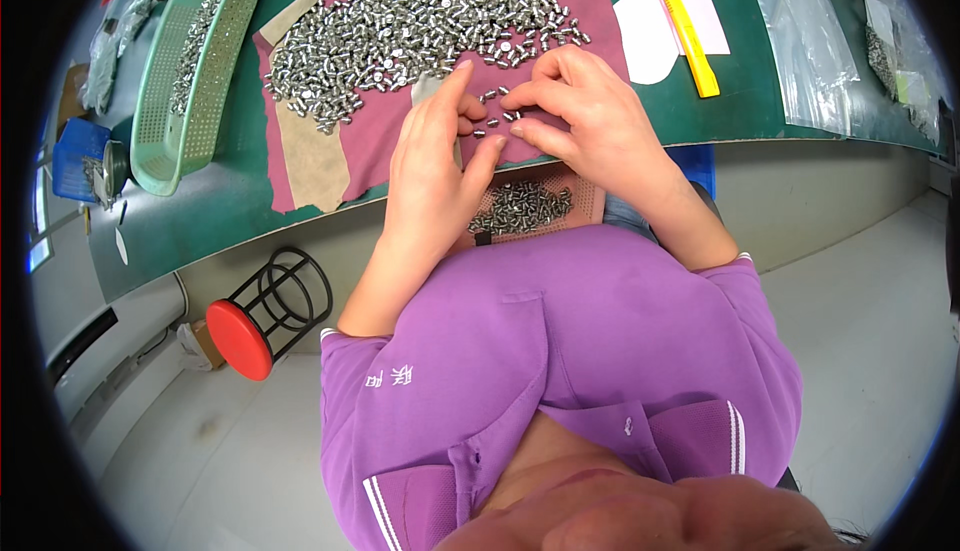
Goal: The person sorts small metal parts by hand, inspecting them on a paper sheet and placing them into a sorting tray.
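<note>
A large heap of small shiny metal fittings [420,31] is spread over a dark pink cloth [560,11] on the table. At the cloth's near edge my left hand [430,156] is open, its thumb and fingers apart beside a few loose fittings [492,122]. Opposite it, my right hand [595,111] has its index finger and thumb closing round a small metal fitting [511,115]. Below the table edge, under my hands, a pink perforated basket [585,213] holds many more fittings; my forearms and shirt partly cover it.
A long green basket [150,141] with metal pieces stands at the left, near a blue bin [75,156]. A yellow utility knife [690,41] lies on white paper [712,11] at the right, beside clear plastic bags [800,41]. A red stool [238,339] stands below.
</note>
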Demonstrator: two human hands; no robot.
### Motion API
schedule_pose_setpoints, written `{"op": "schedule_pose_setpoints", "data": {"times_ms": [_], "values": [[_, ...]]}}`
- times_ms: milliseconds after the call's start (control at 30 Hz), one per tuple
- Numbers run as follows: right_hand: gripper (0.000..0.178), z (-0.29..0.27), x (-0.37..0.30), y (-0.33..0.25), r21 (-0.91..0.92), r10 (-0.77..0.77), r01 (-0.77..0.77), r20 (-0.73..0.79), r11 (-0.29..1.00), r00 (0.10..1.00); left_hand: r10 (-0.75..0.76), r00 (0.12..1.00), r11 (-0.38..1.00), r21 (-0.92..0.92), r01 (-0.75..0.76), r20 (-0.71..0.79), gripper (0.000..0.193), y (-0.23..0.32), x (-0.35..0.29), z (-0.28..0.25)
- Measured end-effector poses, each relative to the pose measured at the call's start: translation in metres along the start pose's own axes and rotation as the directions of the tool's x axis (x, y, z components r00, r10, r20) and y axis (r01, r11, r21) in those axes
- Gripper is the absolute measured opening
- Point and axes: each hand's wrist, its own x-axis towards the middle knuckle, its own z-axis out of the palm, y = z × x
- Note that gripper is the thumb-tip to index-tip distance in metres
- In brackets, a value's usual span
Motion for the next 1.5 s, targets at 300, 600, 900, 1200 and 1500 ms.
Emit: {"op": "schedule_pose_setpoints", "data": {"times_ms": [300, 600, 900, 1200, 1500], "values": [[0.017, 0.000, -0.002, 0.001, 0.041, 0.016, -0.017, 0.016, 0.999, 1.000, 0.014, 1.000, 0.998, -0.058, -0.013, 0.027, 0.068, -0.009, 0.001, 0.001], [0.015, -0.004, 0.001, 0.003, 0.047, 0.019, -0.018, -0.002, 0.999, 1.000, -0.012, 1.000, 1.000, 0.025, 0.012, 0.002, 0.070, -0.006, -0.002, -0.004], [0.015, -0.008, 0.002, 0.000, 0.055, 0.031, -0.034, 0.051, 0.998, 0.998, -0.033, 0.999, 0.999, -0.009, 0.034, 0.017, 0.069, -0.007, -0.003, -0.006], [0.016, -0.008, 0.003, 0.002, 0.091, 0.023, -0.027, 0.044, 0.996, 0.999, 0.041, 0.999, 0.994, 0.097, -0.040, -0.012, 0.068, 0.000, -0.001, -0.007], [0.018, -0.003, 0.006, 0.004, 0.083, -0.037, 0.032, 0.052, 0.996, 0.998, 0.053, 0.999, 0.998, 0.020, -0.053, -0.007, 0.066, -0.006, 0.001, 0.002]]}}
